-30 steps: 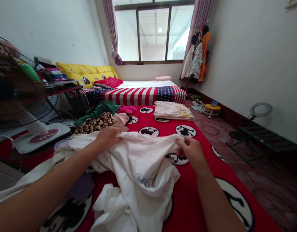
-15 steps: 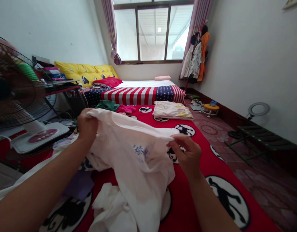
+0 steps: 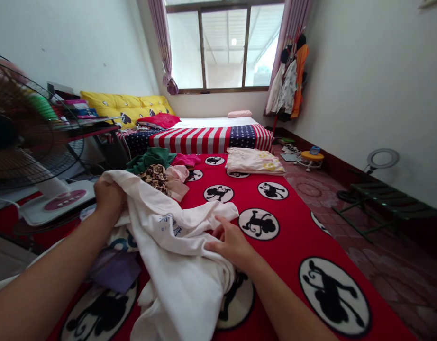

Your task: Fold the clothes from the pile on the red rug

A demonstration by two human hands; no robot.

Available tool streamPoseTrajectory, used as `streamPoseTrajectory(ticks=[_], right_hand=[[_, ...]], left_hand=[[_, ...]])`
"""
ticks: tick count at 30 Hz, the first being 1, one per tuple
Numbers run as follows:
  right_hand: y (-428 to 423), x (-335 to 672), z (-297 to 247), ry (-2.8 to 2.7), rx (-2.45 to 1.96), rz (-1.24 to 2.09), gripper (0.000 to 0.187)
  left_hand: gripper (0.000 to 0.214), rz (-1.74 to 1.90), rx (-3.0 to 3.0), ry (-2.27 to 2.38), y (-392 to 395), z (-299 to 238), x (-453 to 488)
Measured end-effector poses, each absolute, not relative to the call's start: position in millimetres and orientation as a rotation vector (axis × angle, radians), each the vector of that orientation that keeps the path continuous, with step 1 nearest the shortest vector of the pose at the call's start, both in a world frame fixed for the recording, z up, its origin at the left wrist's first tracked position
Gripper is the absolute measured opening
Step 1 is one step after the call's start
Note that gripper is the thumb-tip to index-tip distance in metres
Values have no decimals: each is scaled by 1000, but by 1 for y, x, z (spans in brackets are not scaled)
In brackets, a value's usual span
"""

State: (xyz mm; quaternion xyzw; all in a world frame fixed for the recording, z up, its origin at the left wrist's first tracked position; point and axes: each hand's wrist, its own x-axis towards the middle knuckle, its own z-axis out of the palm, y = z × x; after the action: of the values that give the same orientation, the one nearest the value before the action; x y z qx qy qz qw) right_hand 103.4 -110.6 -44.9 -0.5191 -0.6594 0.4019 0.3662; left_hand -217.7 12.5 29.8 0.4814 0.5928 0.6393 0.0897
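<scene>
Right hand has shifted leftward — loosely open against the white shirt — left hand gripping it

Rumpled white garment, blue-lettered

The garment is white with blue lettering, the blanket red with white circles.

- I watch through one head-worn camera, looking forward and down from above the near part of the red blanket.
- The left hand and right hand sit close to my lens.
- The blanket's right edge slants away from me.
- Past its far edge, I face the distant window.
</scene>
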Motion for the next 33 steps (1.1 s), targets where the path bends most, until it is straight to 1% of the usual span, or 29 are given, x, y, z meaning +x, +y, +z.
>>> streamPoseTrajectory(ticks=[1,4,5,6,11,12,14,16,19,21,23,24,25,26,27,30,31,32,33], right_hand=[[-112,100,-44,-1734,-1320,1065,69],[-113,102,-35,-1729,-1215,1130,22],[-113,108,-29,-1638,-1185,1099,12],[-112,115,-22,-1497,-1168,1022,8],[-103,176,3,-629,-1056,277,12],[-100,189,3,-562,-1033,195,12],[-95,210,0,-583,-1074,210,14],[-94,221,-3,-745,-1227,438,19],[-105,215,-1,-1181,-1351,1004,26],[-119,198,7,-1537,-1220,1439,29],[-132,179,16,-1780,-1005,1821,34],[-136,172,19,-1818,-919,1946,37],[-138,166,21,-1808,-862,1995,40],[-137,163,22,-1763,-841,1947,42],[-134,161,20,-1692,-855,1811,41],[-114,166,5,-1362,-1055,1187,32],[-107,168,-2,-1241,-1148,1034,32],[-102,169,-8,-1139,-1233,955,36],[-98,169,-14,-1070,-1296,948,43]], left_hand=[[16,1905,1415,1754,13,30,-218],[15,1939,1323,1700,12,34,-214],[15,1935,1319,1678,11,36,-211],[17,1931,1324,1656,10,39,-207],[22,1893,1501,1625,6,50,-190],[25,1833,1557,1643,6,50,-188],[30,1658,1693,1686,5,49,-184],[33,1456,1819,1703,3,47,-180],[34,1118,1964,1619,-6,47,-172],[33,892,2086,1509,-14,49,-166],[30,732,2206,1430,-22,50,-162],[29,681,2255,1417,-25,51,-161],[27,640,2293,1416,-28,51,-161],[26,605,2318,1419,-30,51,-161],[25,567,2334,1415,-32,51,-161],[21,473,2342,1377,-34,49,-164],[20,457,2339,1372,-34,48,-164],[19,449,2341,1369,-35,47,-164],[18,440,2347,1364,-36,47,-163]])
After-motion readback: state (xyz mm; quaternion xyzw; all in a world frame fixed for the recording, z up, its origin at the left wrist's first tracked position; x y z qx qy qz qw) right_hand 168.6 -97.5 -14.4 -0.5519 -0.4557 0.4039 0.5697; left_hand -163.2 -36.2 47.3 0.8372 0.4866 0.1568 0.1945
